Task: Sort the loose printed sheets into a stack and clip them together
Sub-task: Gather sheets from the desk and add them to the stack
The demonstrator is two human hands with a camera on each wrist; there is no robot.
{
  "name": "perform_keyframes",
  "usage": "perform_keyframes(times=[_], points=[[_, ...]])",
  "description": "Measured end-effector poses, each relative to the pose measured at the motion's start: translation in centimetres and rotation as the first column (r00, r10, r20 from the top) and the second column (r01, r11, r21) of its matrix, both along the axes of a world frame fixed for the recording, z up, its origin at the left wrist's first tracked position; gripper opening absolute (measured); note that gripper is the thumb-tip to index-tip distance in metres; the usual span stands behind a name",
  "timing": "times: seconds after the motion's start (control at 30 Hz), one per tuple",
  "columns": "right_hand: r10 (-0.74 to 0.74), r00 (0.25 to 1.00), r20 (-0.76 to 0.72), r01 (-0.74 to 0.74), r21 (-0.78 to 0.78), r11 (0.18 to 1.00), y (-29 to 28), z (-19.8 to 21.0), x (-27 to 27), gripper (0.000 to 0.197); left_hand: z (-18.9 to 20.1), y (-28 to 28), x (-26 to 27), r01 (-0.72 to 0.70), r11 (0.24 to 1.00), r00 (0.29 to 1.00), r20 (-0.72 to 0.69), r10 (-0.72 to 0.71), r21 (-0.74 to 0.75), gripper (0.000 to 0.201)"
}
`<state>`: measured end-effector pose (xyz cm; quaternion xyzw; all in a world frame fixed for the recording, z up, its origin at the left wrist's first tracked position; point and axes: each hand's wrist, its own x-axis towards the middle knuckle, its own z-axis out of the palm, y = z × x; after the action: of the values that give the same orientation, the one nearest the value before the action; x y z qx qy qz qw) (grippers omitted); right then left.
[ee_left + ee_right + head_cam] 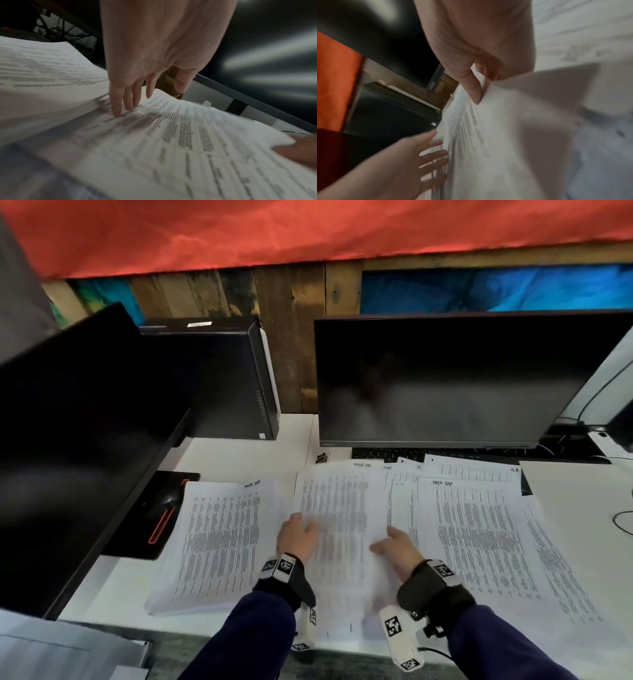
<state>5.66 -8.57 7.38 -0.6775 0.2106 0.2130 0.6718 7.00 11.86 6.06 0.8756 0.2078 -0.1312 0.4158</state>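
Printed sheets cover the white desk [246, 453]. A thick stack [212, 542] lies at the left, and loose sheets [479, 535] overlap at the right. Between them a blurred printed sheet [342, 508] is lifted off the desk. My right hand [387, 542] pinches its right edge, thumb on top [482, 83]. My left hand [301, 525] lies flat on the sheet's left part with fingers straight and spread [130, 104]. A small black binder clip [322, 457] sits on the desk behind the papers.
A dark monitor [445, 378] stands behind the papers with a keyboard [387, 453] under it. Another monitor [78, 422] and a black computer tower [219, 378] stand at the left. A black and red pad [161, 515] lies beside the stack. Cables [620, 522] run at the right.
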Motion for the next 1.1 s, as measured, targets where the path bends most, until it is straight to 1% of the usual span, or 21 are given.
perform_keyframes(times=[0.07, 0.13, 0.17, 0.23, 0.33, 0.37, 0.4, 0.43, 0.47, 0.53, 0.57, 0.6, 0.63, 0.73, 0.8, 0.87, 0.93, 0.97, 1.0, 1.07, 1.1], points=[[-0.052, 0.996, 0.068, 0.054, -0.033, 0.998, -2.4, 1.0, 0.0, 0.026, 0.1, -0.9, -0.4, -0.029, 0.997, 0.996, 0.081, 0.024, 0.07, 0.045], [-0.147, 0.984, 0.099, 0.152, -0.051, 0.987, -5.7, 1.9, -0.1, 0.022, 0.1, -2.0, -0.7, -0.029, 0.994, 0.995, 0.103, 0.018, 0.107, 0.04], [-0.193, 0.974, 0.115, 0.202, -0.074, 0.976, -7.5, 2.0, 0.0, 0.022, 0.0, -2.5, -0.8, -0.021, 0.993, 0.996, 0.084, 0.011, 0.113, 0.04], [-0.207, 0.973, 0.101, 0.226, -0.245, 0.943, -11.5, 1.5, 0.2, 0.019, -0.3, -3.4, -0.8, -0.001, 0.992, 1.0, 0.013, 0.0, 0.128, 0.043], [-0.206, 0.978, 0.016, 0.186, -0.5, 0.846, -15.9, 0.0, 0.0, 0.021, -0.7, -4.4, -0.8, 0.02, 0.982, 0.998, -0.068, -0.007, 0.187, 0.044], [-0.198, 0.98, 0.031, 0.183, -0.548, 0.816, -16.6, -0.2, -0.6, 0.02, -0.7, -4.8, -0.8, 0.023, 0.978, 0.997, -0.076, -0.008, 0.208, 0.043], [-0.102, 0.995, 0.001, 0.078, -0.657, 0.749, -16.9, -0.6, -1.1, 0.031, -0.6, -5.3, -0.8, 0.024, 0.976, 0.998, -0.067, -0.009, 0.217, 0.042], [-0.027, 0.998, -0.054, -0.02, -0.715, 0.698, -16.7, -0.8, -1.7, 0.045, -0.7, -5.7, -0.7, 0.026, 0.978, 0.998, -0.057, -0.014, 0.208, 0.041], [0.021, 0.999, -0.04, -0.044, -0.763, 0.645, -16.7, -0.9, -1.9, 0.051, -0.8, -6.5, -0.5, 0.034, 0.983, 0.999, -0.042, -0.027, 0.179, 0.04], [0.058, 0.995, -0.085, -0.103, -0.771, 0.629, -17.1, -1.4, -1.7, 0.05, -0.7, -8.0, -0.3, 0.072, 0.992, 0.997, -0.028, -0.069, 0.102, 0.039], [-0.017, 0.992, -0.123, -0.076, -0.711, 0.699, -18.1, -1.8, -1.4, 0.043, -0.6, -9.0, -0.2, 0.095, 0.993, 0.995, -0.028, -0.093, 0.075, 0.039], [-0.068, 0.992, -0.103, -0.025, -0.708, 0.706, -18.5, -2.0, -1.3, 0.03, -0.6, -9.8, 0.0, 0.115, 0.992, 0.993, -0.027, -0.114, 0.052, 0.039], [-0.157, 0.978, -0.137, 0.014, -0.711, 0.703, -19.1, -2.0, -1.0, 0.028, -0.4, -10.8, 0.1, 0.131, 0.991, 0.991, -0.036, -0.13, 0.031, 0.04], [-0.279, 0.944, -0.175, 0.048, -0.766, 0.641, -20.7, -1.6, -0.8, 0.049, -0.6, -12.9, 0.6, 0.167, 0.986, 0.981, -0.092, -0.168, -0.026, 0.047], [-0.319, 0.927, -0.199, 0.057, -0.765, 0.641, -21.4, -0.9, -0.7, 0.062, -0.8, -13.9, 1.3, 0.141, 0.984, 0.974, -0.163, -0.157, -0.11, 0.049], [-0.317, 0.923, -0.22, 0.06, -0.729, 0.682, -21.6, -0.7, -0.5, 0.075, -1.0, -14.7, 1.7, 0.068, 0.965, 0.965, -0.229, -0.128, -0.252, 0.034], [-0.259, 0.931, -0.258, 0.02, -0.672, 0.74, -22.9, -2.4, 0.1, 0.085, -1.0, -15.4, 2.0, -0.025, 0.914, 0.954, -0.282, -0.099, -0.406, 0.014], [-0.227, 0.937, -0.267, 0.002, -0.643, 0.766, -23.0, -2.9, 0.1, 0.085, -0.7, -15.7, 1.9, -0.065, 0.885, 0.948, -0.304, -0.089, -0.462, 0.012], [-0.204, 0.946, -0.251, -0.005, -0.642, 0.767, -22.7, -2.8, 0.1, 0.076, -0.5, -15.7, 1.9, -0.097, 0.859, 0.946, -0.315, -0.078, -0.503, 0.01], [-0.215, 0.964, -0.154, 0.045, -0.705, 0.708, -20.7, -0.8, -0.4, 0.046, -0.3, -15.9, 1.8, -0.121, 0.832, 0.939, -0.334, -0.081, -0.542, 0.013], [-0.222, 0.974, -0.049, 0.116, -0.734, 0.669, -19.8, -0.6, -0.5, 0.04, -0.4, -15.9, 1.7, -0.122, 0.829, 0.935, -0.342, -0.087, -0.545, 0.023]])
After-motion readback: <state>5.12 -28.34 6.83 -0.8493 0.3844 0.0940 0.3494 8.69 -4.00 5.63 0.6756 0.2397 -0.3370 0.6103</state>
